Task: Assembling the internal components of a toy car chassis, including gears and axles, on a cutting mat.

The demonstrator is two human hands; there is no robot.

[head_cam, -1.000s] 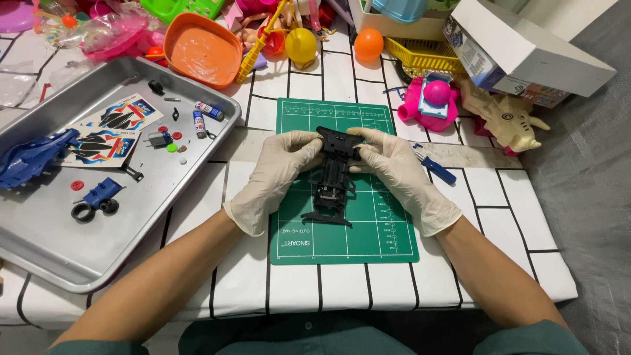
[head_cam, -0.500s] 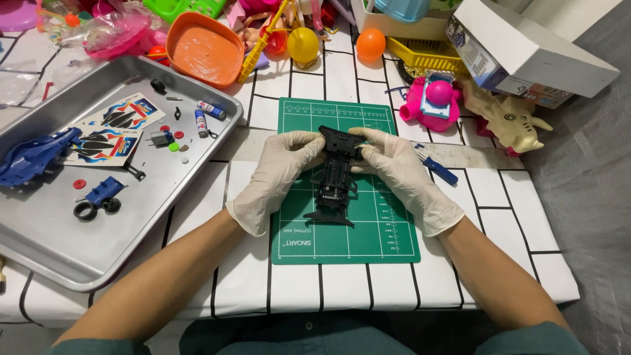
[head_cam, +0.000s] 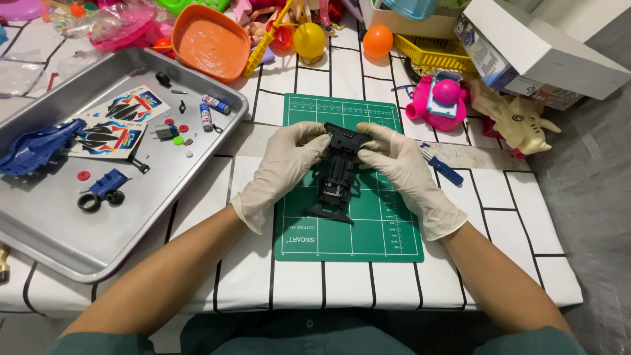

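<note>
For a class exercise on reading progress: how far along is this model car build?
Done: the black chassis is one piece, out of the tray. In hand: the left hand and right hand grip its far end over the green mat. Left: the blue body, tyres, stickers and small parts lie loose in the tray.

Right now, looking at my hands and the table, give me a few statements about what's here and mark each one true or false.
1. Both gloved hands, left hand and right hand, hold the black toy car chassis. True.
2. The chassis is over the metal tray. False: it is over the green cutting mat.
3. The blue car body shell lies in the tray. True.
4. The blue-handled screwdriver is in the right hand. False: it lies on the table beside that hand.
5. The orange bowl sits on the mat. False: it is beyond the tray.
</note>
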